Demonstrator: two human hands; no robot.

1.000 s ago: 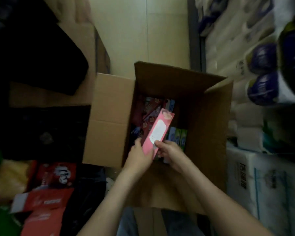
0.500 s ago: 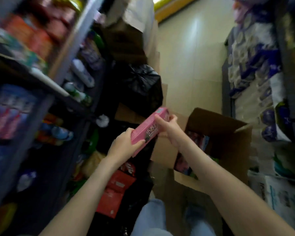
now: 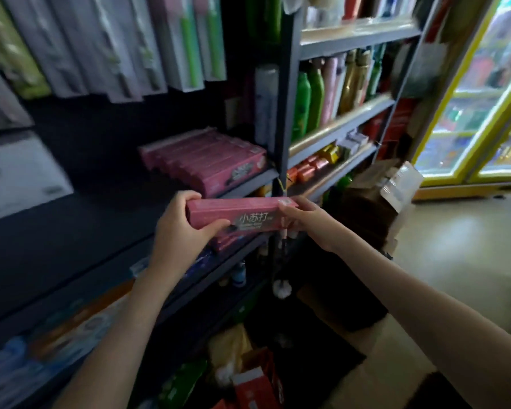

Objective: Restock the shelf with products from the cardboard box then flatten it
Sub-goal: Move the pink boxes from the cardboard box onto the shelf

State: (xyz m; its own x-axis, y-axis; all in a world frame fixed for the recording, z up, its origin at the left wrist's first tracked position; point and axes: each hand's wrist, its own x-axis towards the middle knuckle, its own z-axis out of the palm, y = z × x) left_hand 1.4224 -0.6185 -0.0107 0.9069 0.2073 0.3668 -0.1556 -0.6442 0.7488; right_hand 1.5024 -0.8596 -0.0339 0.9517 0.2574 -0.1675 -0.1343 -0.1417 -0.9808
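The fingers (image 3: 186,196) of the left hand (image 3: 176,231) curl over the top of a long pink box (image 3: 242,212) at its left end, with the thumb pressed along the lower front edge. The right hand (image 3: 306,221) pinches the box's right end, fingertips on top by a small white square label and thumb beneath.

The box is held level between the two hands, in the air. Its front carries a dark patch with the white characters 小苏打; the smaller lines under them are too blurred to read.

Just beyond the fingers, a row of matching pink boxes (image 3: 204,160) lies on a dark shelf (image 3: 254,180). Their end print is illegible.

Above the left fingers hang toothbrush packs (image 3: 186,39). Past the right fingers stand green bottles (image 3: 310,104), and farther right is a lit, yellow-framed fridge (image 3: 469,119). Below the forearms lie red cartons (image 3: 254,385).
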